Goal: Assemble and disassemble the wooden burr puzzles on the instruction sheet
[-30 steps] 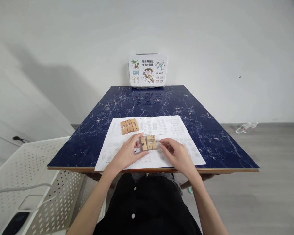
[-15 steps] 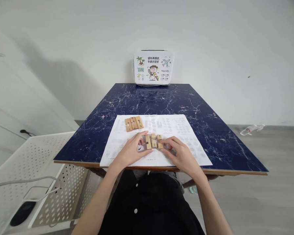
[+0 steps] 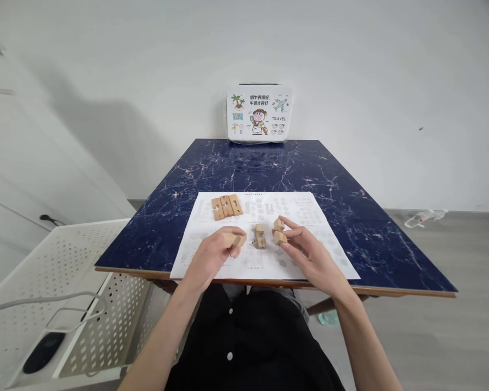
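My left hand (image 3: 212, 255) is closed on a notched wooden puzzle piece (image 3: 233, 240), held tilted above the printed sheet (image 3: 212, 266). In the fingers of my right hand (image 3: 309, 255) is another notched wooden piece (image 3: 280, 238), its two blocky ends facing left. Between the hands a third wooden piece (image 3: 260, 241) lies on the paper, touched by neither hand. Farther back on the left of the sheet, several flat wooden pieces (image 3: 227, 207) with cut-outs and small printed marks lie side by side.
The sheet lies on a dark blue marble-patterned table (image 3: 155, 239). A white box with cartoon prints (image 3: 259, 114) stands at the table's far edge against the wall. A white perforated rack (image 3: 93, 336) with a cable and a black device (image 3: 44, 353) is at the left.
The three wooden pieces that were close together have come apart. My left hand has lifted its piece leftward, and my right hand has drawn its piece to the right.
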Available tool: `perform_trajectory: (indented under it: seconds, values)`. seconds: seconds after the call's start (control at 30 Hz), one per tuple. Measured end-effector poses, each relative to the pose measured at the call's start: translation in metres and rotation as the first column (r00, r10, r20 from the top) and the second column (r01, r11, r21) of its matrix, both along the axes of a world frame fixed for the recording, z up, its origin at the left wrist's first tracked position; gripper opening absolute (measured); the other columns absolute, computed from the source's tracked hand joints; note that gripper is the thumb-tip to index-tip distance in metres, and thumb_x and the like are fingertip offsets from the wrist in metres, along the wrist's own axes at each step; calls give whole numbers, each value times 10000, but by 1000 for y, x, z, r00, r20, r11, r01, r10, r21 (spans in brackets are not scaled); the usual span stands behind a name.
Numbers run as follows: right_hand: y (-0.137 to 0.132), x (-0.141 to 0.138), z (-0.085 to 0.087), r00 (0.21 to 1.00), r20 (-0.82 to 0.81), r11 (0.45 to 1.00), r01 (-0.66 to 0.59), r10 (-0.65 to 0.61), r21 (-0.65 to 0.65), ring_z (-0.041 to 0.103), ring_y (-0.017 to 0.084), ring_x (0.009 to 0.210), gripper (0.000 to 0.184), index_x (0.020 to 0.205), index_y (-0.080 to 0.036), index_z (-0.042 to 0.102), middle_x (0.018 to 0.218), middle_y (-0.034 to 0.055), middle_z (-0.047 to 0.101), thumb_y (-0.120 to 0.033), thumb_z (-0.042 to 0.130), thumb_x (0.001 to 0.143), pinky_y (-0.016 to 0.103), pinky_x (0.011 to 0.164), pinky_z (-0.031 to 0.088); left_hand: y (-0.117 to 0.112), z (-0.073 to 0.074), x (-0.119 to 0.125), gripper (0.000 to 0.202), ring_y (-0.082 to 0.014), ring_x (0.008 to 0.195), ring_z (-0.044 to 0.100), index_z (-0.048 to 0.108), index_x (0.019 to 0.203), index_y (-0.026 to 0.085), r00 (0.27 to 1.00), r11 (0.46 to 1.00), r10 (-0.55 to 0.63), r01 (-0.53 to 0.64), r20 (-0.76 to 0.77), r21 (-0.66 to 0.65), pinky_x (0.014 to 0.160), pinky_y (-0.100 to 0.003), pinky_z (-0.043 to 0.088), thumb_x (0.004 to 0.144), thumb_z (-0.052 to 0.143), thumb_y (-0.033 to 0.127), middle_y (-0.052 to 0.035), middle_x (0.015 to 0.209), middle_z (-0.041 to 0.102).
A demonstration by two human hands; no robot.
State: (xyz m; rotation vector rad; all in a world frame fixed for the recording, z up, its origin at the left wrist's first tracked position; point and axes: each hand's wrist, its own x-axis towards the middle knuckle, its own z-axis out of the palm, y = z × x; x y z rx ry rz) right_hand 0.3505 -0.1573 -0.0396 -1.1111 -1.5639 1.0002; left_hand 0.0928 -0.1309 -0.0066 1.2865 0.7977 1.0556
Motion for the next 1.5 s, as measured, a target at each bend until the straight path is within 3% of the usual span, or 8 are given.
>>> perform_trajectory:
  seconds: [0.1,0.23,0.4,0.57,0.73,1.07,1.3,1.5]
  values:
    - [-3,-7,8,996,-76,999,-54,53,-6,592,306,1397,219,1077,-278,613,1650,93,449,-487,634,1016,504,1150,511,-3,0,3,563,-47,486,258,540,776,180,974,963,-58,112,217,-246,460,-228,278,985,494,700,6,803,480]
    - [-1,-14,14,989,-134,998,-62,60,-17,662,304,1308,215,1081,-286,618,1632,89,467,-483,656,1002,524,1130,529,1,-1,12,553,-48,470,115,463,749,191,984,938,-74,124,162,-323,424,-216,71,1008,512,678,65,667,336]
    - [3,-20,13,985,-174,1000,13,-17,-28,733,274,1162,330,1205,-317,571,1550,94,551,-508,693,964,477,1024,609,7,-1,23,493,-59,495,179,614,981,169,993,955,-44,74,109,-287,461,-220,150,1035,492,644,54,699,395]
    - [4,-22,-4,984,-160,997,73,-73,-3,717,264,1162,462,1321,-310,525,1450,103,614,-497,719,946,447,1005,622,8,-4,30,447,-71,566,279,654,1156,165,996,964,-47,66,81,-256,525,-238,251,995,630,582,40,778,413]
    - [4,-23,-14,980,-183,996,84,-84,-8,703,270,1190,563,1399,-290,489,1371,110,658,-442,758,928,440,1033,607,6,-5,33,457,-64,550,269,632,1277,198,992,975,-130,126,-6,-182,519,-260,195,1039,551,580,9,840,512]
    - [9,-20,-16,991,-79,994,110,-110,-10,723,254,987,621,1426,-284,457,1197,91,706,-452,750,905,390,801,621,4,-11,33,346,-87,593,326,529,1007,214,991,984,-68,47,-117,-174,536,-242,251,1001,609,550,54,773,420]
    - [8,-22,-14,990,-102,995,104,-103,9,696,256,1071,632,1418,-273,467,1280,97,670,-367,772,873,398,871,587,8,-13,32,373,-77,510,280,545,977,197,986,997,-39,28,-160,-66,509,-243,244,1042,541,565,88,630,357]
    - [8,-23,-13,988,-120,995,101,-101,-6,693,256,1078,637,1428,-286,476,1286,90,672,-332,775,867,417,909,577,6,-13,32,334,-43,511,317,539,986,200,991,996,-82,77,-103,-51,482,-228,215,1067,524,523,49,780,458]
